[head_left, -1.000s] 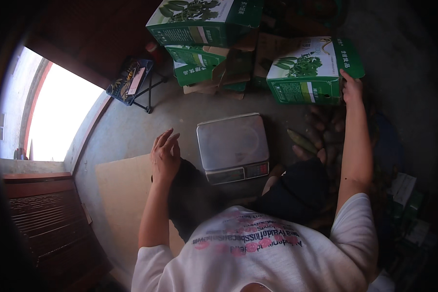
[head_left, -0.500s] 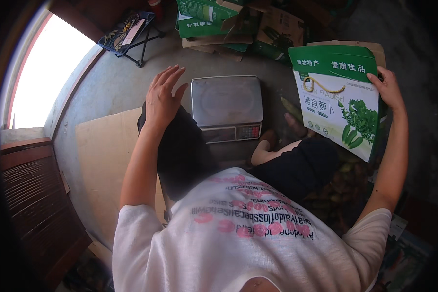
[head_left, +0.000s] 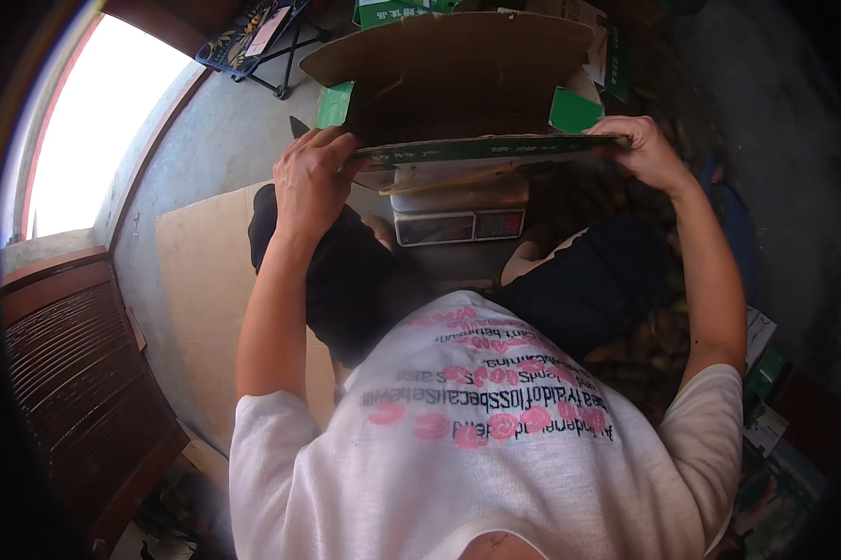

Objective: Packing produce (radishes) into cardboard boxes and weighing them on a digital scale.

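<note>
A cardboard gift box (head_left: pixel 458 79) with green outer panels and a brown inside is spread at the top, its hollow facing up. My left hand (head_left: pixel 316 177) grips its near left corner, and my right hand (head_left: pixel 646 154) grips the near right corner. Small green side flaps stand up at both ends. A yellow rope handle (head_left: pixel 458 177) hangs from the box's near side. Beneath the box, between my legs, is a flat electronic scale (head_left: pixel 460 226) with a metal top; the box hides part of its plate.
More green and brown boxes (head_left: pixel 588 28) lie behind. A folding stool (head_left: pixel 257 42) holding small items stands at the far left. Flat cardboard (head_left: pixel 210 289) covers the floor on the left. Blurry, dark produce (head_left: pixel 658 336) lies by my right knee.
The box, flat and held only by my right hand at the right, has moved left over the scale and been spread at its top. My left hand has taken hold of its left corner.
</note>
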### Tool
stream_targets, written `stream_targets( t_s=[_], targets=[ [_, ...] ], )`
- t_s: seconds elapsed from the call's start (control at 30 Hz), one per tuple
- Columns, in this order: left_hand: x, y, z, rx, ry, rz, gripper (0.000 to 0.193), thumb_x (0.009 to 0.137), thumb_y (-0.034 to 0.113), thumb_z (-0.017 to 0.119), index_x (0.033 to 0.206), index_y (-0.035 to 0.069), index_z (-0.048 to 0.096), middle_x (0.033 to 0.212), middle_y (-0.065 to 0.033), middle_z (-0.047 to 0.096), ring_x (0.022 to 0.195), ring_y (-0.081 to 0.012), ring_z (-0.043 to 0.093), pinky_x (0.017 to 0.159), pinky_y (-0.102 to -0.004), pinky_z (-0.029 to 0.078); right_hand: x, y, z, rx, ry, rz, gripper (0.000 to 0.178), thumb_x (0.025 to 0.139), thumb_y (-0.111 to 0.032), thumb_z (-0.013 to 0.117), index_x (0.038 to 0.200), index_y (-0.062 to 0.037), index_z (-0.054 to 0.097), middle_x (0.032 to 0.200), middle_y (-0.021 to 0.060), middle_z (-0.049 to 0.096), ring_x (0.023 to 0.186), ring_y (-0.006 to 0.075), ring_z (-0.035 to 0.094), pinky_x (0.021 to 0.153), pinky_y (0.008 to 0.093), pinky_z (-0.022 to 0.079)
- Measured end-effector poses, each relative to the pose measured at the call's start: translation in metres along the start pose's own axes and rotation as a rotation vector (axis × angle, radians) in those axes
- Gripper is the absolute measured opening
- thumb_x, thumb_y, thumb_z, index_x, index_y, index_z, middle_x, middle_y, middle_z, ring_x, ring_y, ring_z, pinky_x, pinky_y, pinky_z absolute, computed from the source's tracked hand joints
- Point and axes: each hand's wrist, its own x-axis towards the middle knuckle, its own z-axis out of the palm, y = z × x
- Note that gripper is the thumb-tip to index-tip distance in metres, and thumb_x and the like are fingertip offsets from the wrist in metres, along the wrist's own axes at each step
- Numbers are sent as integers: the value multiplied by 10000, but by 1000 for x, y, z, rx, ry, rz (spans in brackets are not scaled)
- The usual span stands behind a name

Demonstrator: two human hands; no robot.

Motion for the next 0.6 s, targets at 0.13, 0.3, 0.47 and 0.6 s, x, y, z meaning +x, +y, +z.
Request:
stream_targets(
  t_s=[0.13,0.3,0.47,0.6],
  targets=[
    [-19,1,22,29,-51,65,82,840,178,747,898,129,715,831,-25,640,830,-266,668,690,-425,527,-7,38,39,-75,-58,80,258,803,94,698,1046,11,709,1022,140,747,991,286,726,919,346,538],
    [-26,22,37,-4,-98,115,93,840,158,769,917,113,741,869,-29,674,821,-259,678,679,-398,533,-23,42,36,-168,-160,189,282,794,47,689,1062,-21,744,1035,171,745,1008,353,705,890,401,544],
    [-22,34,45,-19,-134,154,82,846,151,770,915,117,742,873,-23,680,811,-261,685,671,-395,536,-43,52,30,-240,-156,260,323,742,107,647,1031,-6,738,996,180,742,983,358,706,874,405,547],
    [-21,47,44,-22,-130,161,82,850,155,771,919,120,745,875,-26,682,815,-265,690,664,-396,538,-58,48,29,-252,-118,288,340,762,94,656,1069,-21,746,1026,190,741,1022,357,701,908,407,542]
  ],
)
